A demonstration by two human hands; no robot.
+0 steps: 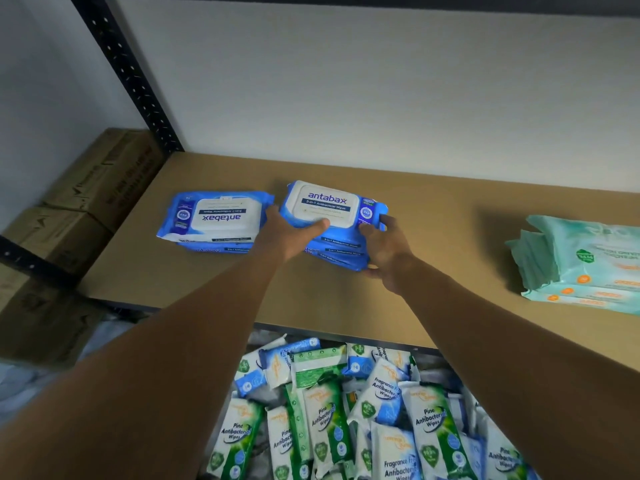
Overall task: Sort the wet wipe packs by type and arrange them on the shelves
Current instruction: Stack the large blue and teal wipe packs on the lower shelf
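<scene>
Two stacks of blue antabax wipe packs lie on the brown shelf board (450,237). The left stack (214,220) lies untouched, its label upside down. My left hand (287,233) grips the left side of the right stack (329,209), thumb over the top pack's white lid. My right hand (384,251) grips that stack's right end, fingers curled round its side. A pile of pale green wipe packs (585,265) sits at the shelf's right edge.
Below the shelf's front edge, a bin holds several loose green Pine and blue Fragrance Free wipe packs (346,410). Cardboard boxes (90,202) stand to the left behind a black perforated upright (131,74). A white wall backs the shelf.
</scene>
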